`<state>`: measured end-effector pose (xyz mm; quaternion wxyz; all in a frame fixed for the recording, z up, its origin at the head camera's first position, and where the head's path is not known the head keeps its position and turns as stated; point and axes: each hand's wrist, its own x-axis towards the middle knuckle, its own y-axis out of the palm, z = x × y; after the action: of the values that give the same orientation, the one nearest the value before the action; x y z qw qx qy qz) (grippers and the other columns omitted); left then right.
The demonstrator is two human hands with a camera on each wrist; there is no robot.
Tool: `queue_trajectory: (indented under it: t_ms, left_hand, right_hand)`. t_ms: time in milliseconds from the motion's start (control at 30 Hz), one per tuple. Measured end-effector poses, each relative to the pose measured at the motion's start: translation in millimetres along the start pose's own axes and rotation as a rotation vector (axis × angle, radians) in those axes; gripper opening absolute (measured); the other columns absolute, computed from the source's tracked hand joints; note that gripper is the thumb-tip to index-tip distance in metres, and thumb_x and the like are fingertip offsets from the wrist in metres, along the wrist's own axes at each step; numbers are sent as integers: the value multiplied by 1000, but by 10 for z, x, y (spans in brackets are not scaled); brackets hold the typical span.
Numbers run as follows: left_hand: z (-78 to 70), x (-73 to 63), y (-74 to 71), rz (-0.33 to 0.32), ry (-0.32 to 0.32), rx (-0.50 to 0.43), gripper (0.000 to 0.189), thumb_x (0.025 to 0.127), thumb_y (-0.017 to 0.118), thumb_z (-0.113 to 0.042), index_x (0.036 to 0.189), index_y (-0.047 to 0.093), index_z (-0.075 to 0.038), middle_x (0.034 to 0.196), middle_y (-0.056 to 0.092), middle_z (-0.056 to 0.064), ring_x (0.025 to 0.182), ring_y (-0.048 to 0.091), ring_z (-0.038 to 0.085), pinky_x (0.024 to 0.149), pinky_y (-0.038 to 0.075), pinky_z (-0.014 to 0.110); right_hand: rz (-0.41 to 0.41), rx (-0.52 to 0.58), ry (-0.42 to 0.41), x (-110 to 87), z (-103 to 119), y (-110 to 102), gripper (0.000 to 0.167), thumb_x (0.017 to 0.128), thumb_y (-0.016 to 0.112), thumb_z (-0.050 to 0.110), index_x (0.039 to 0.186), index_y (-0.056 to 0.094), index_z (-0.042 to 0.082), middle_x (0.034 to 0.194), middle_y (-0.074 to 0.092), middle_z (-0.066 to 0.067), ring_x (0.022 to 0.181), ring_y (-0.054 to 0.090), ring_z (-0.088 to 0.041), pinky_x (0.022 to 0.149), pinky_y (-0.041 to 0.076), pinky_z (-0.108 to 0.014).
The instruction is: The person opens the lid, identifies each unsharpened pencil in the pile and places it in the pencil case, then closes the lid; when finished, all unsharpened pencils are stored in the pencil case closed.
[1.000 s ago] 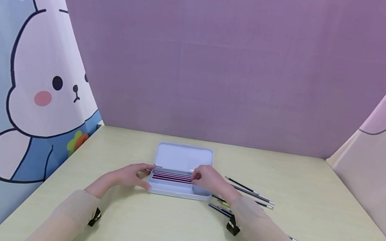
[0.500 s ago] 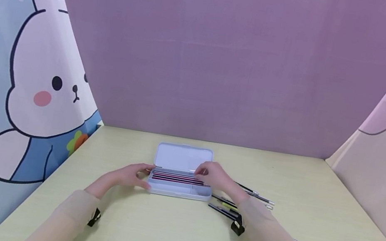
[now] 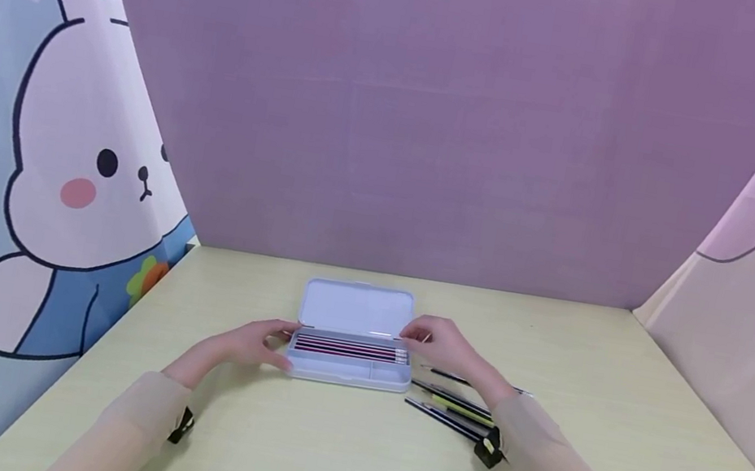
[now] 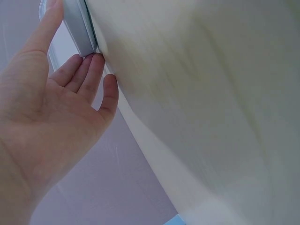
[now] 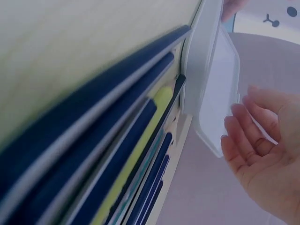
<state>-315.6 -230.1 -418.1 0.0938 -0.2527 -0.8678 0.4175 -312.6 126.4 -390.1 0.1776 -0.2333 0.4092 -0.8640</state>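
An open white pencil case [image 3: 328,378] lies on the table, its lid [image 3: 357,308] tipped back. Several striped pencils [image 3: 345,348] lie side by side in its long rear compartment, and a front section has a small divider. My left hand [image 3: 248,342] holds the case's left end, thumb at the front corner and fingers at the back. In the left wrist view, that hand [image 4: 61,108] spans the end of the case [image 4: 77,28]. My right hand [image 3: 440,344] hovers by the case's right rear corner, fingers loosely bent and nothing between them in the right wrist view.
Loose dark pencils [image 3: 441,417] and a yellow-green one [image 3: 461,408] lie on the table [image 3: 284,451] to the right of the case, partly under my right forearm. A purple cloth [image 3: 398,107] hangs behind the table, with printed cloths on both sides.
My right hand has drawn back to the right from over the pencils, uncovering their white ends in the case. The left hand stays at the left end.
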Motion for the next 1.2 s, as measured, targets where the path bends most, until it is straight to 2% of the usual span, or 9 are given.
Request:
queue_trajectory:
  t_ms: [167, 500, 733, 967, 1200]
  left_hand:
    - [-13, -3, 7, -9, -28, 1, 80, 77, 76, -35, 141, 40, -6, 137, 48, 17, 122, 47, 34, 105, 34, 54]
    - [-10, -1, 19, -19, -44, 10, 78, 77, 76, -35, 141, 41, -7, 137, 49, 15, 122, 47, 33, 106, 31, 55]
    - [-26, -9, 15, -16, -42, 17, 78, 77, 76, -35, 141, 41, -6, 136, 49, 16, 122, 47, 34, 105, 32, 56]
    - [-14, 2, 20, -13, -49, 14, 79, 77, 76, -37, 141, 41, -7, 137, 49, 15, 122, 47, 33, 105, 34, 54]
    - [-18, 11, 24, -17, -64, -9, 80, 76, 77, -37, 141, 41, -9, 138, 48, 12, 123, 46, 31, 106, 32, 55]
  right_hand:
    - [-50, 0, -41, -86, -14, -64, 18, 89, 64, 15, 101, 69, 4, 89, 68, -1, 78, 59, -9, 69, 50, -23]
    - [-109, 26, -126, -250, -81, -150, 19, 89, 64, 16, 102, 68, 3, 88, 68, -1, 78, 61, -10, 72, 52, -25]
    - [-112, 15, -92, -376, -143, -246, 19, 89, 65, 20, 105, 68, 11, 93, 68, 3, 84, 62, -9, 77, 52, -29]
    - [-139, -11, -74, -496, -201, -336, 21, 89, 65, 22, 106, 67, 9, 94, 67, 3, 87, 62, -12, 79, 52, -30]
    - [-115, -30, -47, -638, -237, -412, 21, 90, 64, 22, 105, 68, 7, 96, 68, 0, 88, 63, -13, 80, 53, -35]
